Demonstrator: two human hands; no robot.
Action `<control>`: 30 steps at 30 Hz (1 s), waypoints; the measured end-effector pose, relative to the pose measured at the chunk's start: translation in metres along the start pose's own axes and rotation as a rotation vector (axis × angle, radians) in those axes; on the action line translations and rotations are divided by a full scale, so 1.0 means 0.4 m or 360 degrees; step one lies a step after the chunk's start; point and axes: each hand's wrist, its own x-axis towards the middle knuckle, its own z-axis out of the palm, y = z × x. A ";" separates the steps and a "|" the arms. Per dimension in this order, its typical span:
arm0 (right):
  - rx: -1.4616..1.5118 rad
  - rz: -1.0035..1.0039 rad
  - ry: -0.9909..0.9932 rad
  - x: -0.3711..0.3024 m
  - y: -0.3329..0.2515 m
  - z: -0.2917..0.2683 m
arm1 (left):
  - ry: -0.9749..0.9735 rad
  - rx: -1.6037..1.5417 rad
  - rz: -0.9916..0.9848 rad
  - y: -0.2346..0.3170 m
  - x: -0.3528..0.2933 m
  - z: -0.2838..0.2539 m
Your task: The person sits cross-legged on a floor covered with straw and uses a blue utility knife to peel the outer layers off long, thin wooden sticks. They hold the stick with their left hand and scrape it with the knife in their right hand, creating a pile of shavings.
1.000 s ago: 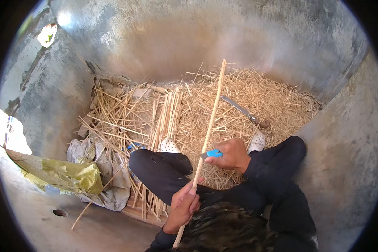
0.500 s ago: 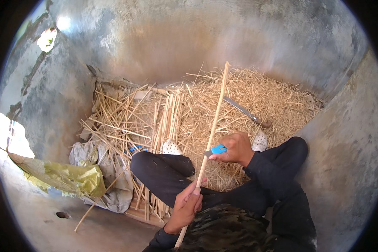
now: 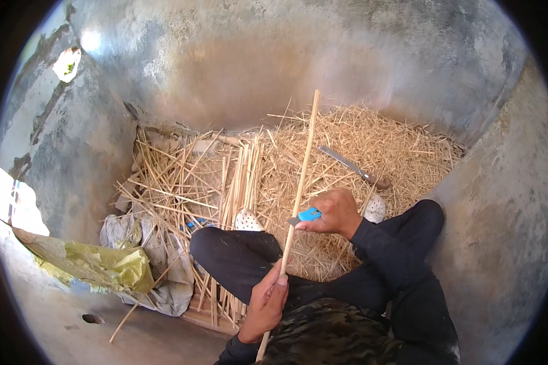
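Note:
A long pale stick [image 3: 305, 161], with the look of split bamboo or wood, slants up from my lap toward the far wall. Low on it, my left hand [image 3: 266, 304] is closed round the shaft, thumb on top. My right hand [image 3: 335, 214] grips the blue handle of a short-bladed knife [image 3: 309, 215]. Its dark grey blade rests against the stick above my left hand. Beyond my right hand a curved sickle-like blade [image 3: 350, 163] with a wooden handle lies on the straw and shavings.
Straw-coloured shavings [image 3: 396, 149] pile against the concrete wall [image 3: 256, 61]. To the left lie a row of split sticks [image 3: 243, 182] and a loose tangle of thinner ones [image 3: 170, 176]. A yellow-green sack [image 3: 106, 261] and a grey cloth [image 3: 170, 286] sit nearer. My white perforated shoes [image 3: 248, 221] show beside my legs.
The stick's top has swung slightly left and stands a little steeper. My right hand and the knife have shifted slightly left, the blade still at the stick. My left hand keeps its grip.

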 end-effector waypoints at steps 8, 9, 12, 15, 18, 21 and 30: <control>-0.0242 0.0326 -0.0007 0.044 0.089 0.036 | 0.0045 0.0003 0.0075 -0.005 0.005 -0.022; -0.0206 0.0331 -0.0026 0.044 0.085 0.038 | 0.0041 -0.0033 0.0056 -0.014 0.005 -0.024; -0.0024 0.0282 0.0028 0.018 0.031 0.048 | 0.0043 -0.0112 0.0006 -0.009 -0.008 -0.027; -0.0034 0.0113 -0.0051 0.022 -0.024 0.015 | 0.0044 -0.0116 0.0003 -0.009 -0.017 -0.024; -0.0160 0.0045 0.0009 0.049 0.067 0.035 | 0.0008 -0.0116 -0.0025 -0.014 -0.016 -0.022; -0.0373 0.0133 0.0127 0.071 0.190 0.036 | -0.0062 -0.0095 -0.0020 -0.009 0.002 -0.012; -0.0329 0.0778 -0.0015 0.049 0.299 -0.040 | -0.0166 -0.0289 -0.0234 -0.027 -0.032 0.012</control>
